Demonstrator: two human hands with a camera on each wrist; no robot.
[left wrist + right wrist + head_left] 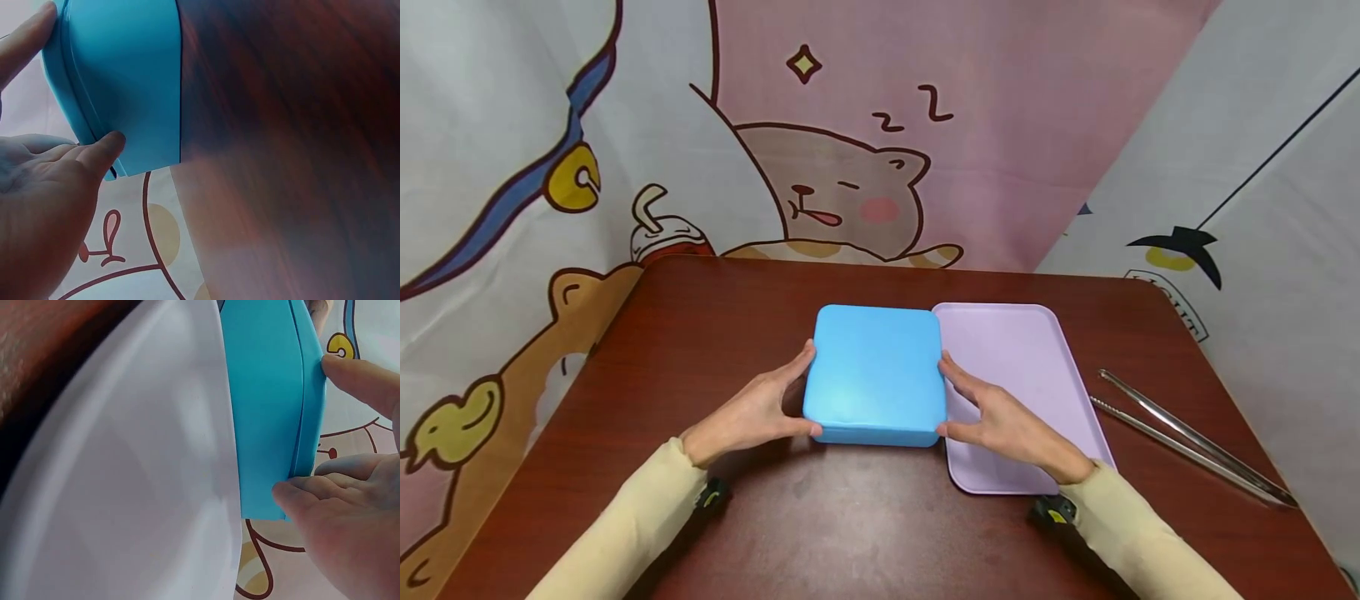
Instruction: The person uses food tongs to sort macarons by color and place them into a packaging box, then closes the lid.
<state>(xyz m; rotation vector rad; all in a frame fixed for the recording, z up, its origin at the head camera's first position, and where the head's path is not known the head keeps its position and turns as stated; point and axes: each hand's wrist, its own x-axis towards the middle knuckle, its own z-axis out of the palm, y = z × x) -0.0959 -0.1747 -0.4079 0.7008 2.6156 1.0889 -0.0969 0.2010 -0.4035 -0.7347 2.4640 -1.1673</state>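
A light blue lidded box [878,371] sits on the table beside a lilac tray. My left hand [751,419] holds its left side, thumb at the near corner and fingers farther back. On the opposite side my right hand [1000,419] holds it the same way. Both wrist views show fingertips along the seam below the lid [62,75], whose edge runs round the box. The lid lies closed, so the inside of the box is hidden.
The lilac tray [1015,350] lies right of the box, partly under my right hand and forearm. Metal tongs [1195,442] rest near the right edge of the brown table [715,308]. A cartoon-printed cloth [1015,100] hangs behind the table.
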